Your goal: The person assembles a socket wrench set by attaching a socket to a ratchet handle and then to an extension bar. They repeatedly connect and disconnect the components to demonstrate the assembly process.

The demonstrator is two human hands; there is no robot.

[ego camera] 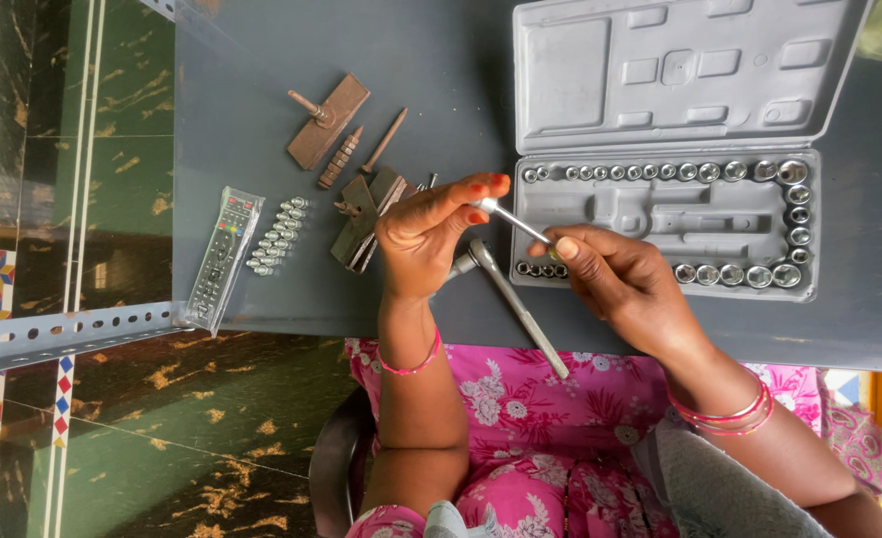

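The left hand [423, 237] and the right hand [615, 281] together hold a thin metal rod [513, 221] above the grey table [261, 80]. The left fingertips pinch its upper end; the right thumb and fingers close on its lower end, near the edge of the open socket case [666, 224]. A ratchet handle [512, 302] lies on the table between the two wrists, its far end reaching past the table edge over the lap. The case holds rows of sockets along its rim. To the left lie a remote control [223, 255], a strip of small sockets [277, 236] and several rusty metal parts [346, 159].

Risks, as judged from this position:
- The rod is held by fingertips only; a slip would drop it onto the table or the case.
- The ratchet handle overhangs the edge; a nudge from a forearm could tip it off.
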